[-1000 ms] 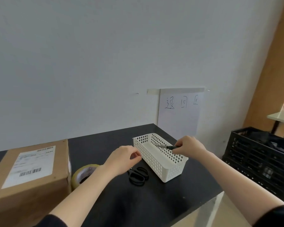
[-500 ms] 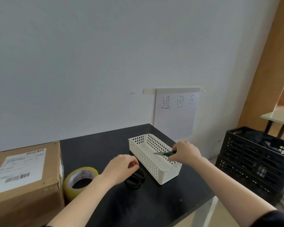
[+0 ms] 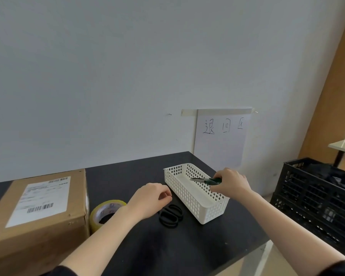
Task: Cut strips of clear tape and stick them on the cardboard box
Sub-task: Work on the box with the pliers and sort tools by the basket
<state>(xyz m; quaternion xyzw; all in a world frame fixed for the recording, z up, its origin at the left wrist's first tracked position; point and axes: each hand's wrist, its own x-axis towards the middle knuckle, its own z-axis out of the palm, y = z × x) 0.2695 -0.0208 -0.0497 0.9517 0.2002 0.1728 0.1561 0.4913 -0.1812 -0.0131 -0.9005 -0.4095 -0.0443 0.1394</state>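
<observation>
Head view, right hand (image 3: 230, 182): pinches a green-handled blade tool (image 3: 206, 180) above the white basket (image 3: 187, 194), blade pointing left.
Left hand (image 3: 149, 198): fingers curled, just above the black scissors (image 3: 170, 216) lying on the black table (image 3: 167, 246); contact cannot be told.
Tape roll (image 3: 105, 211): flat on the table, touching the cardboard box (image 3: 38, 236).
Cardboard box: far left, shipping label on top.
Right side: black crate (image 3: 317, 200) beyond the table edge.

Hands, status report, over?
Right hand grips green-handled metal cutter over white plastic basket. Left hand curled over black scissors. Yellowish tape roll, brown cardboard box waiting.
</observation>
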